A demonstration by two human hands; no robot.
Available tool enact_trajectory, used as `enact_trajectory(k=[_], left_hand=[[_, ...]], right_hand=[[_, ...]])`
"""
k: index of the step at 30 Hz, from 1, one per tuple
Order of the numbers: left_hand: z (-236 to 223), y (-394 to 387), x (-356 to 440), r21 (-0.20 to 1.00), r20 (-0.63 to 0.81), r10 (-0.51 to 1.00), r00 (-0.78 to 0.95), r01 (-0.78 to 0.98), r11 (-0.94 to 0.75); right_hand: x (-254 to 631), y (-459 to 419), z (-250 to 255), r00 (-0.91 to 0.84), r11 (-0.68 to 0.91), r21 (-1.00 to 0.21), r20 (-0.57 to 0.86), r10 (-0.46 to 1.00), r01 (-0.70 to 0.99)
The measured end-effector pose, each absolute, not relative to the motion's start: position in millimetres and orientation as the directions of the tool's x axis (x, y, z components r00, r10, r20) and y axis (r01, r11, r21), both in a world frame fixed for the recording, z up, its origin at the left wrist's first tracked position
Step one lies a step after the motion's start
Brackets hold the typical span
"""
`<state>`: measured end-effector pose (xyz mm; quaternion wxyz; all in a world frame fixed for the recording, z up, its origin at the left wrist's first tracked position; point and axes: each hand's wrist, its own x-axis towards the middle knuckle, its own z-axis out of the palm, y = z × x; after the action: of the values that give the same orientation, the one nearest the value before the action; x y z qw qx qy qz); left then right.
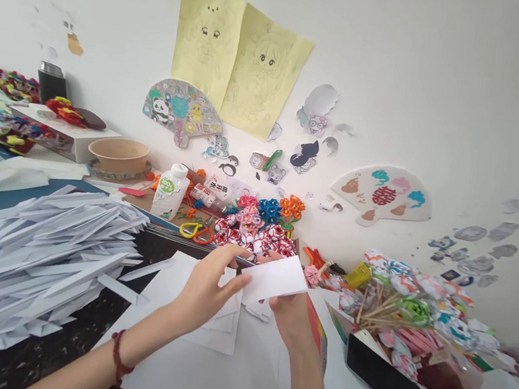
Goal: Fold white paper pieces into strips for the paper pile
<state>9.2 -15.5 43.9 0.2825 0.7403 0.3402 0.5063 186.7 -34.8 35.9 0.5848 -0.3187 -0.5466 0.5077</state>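
A small white piece of paper [276,279], apparently folded, is held up between my two hands over larger white sheets. My right hand [291,320] grips it from below and behind; its thumb is at the lower edge and the other fingers are partly hidden behind the paper. At the left edge, the thumb of my left hand [213,283] rests on the paper, with the index finger curved above it. Beneath them lie a stack of white paper pieces [217,337] and a big white sheet [204,380] on the dark tabletop.
A large heap of folded white paper strips [33,259] covers the left side. Behind my hands are scissors [197,232], a white bottle [170,191] and red-white paper pieces [257,239]. A black tablet-like slab [387,383] and wooden sticks [381,311] lie right.
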Motion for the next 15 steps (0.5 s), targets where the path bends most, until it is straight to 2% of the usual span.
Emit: enact_trajectory(k=[2,4,7,12,15], left_hand=[[44.4,-16.3,7.0,0.597,0.663,0.683,0.305,0.334,-0.729],[44.2,-16.3,5.4,0.481,0.703,0.611,0.365,0.388,-0.786],[43.0,-16.0,4.1,0.419,0.714,0.575,0.399,0.415,-0.808],[42.2,-16.8,4.4,0.484,0.673,0.635,0.379,0.424,-0.766],[44.6,-16.2,5.0,0.664,0.584,0.751,0.309,0.349,-0.661]], right_hand=[[186.0,-34.2,36.1,-0.090,0.285,-0.927,0.314,0.945,-0.246],[185.3,-33.7,36.9,-0.065,0.301,-0.925,0.324,0.944,-0.231],[186.4,-33.2,39.3,-0.051,0.310,-0.927,0.327,0.944,-0.210],[191.3,-34.3,42.8,-0.036,0.286,-0.936,0.299,0.954,-0.206],[191.3,-34.6,43.3,0.011,0.252,-0.943,0.256,0.967,-0.219]])
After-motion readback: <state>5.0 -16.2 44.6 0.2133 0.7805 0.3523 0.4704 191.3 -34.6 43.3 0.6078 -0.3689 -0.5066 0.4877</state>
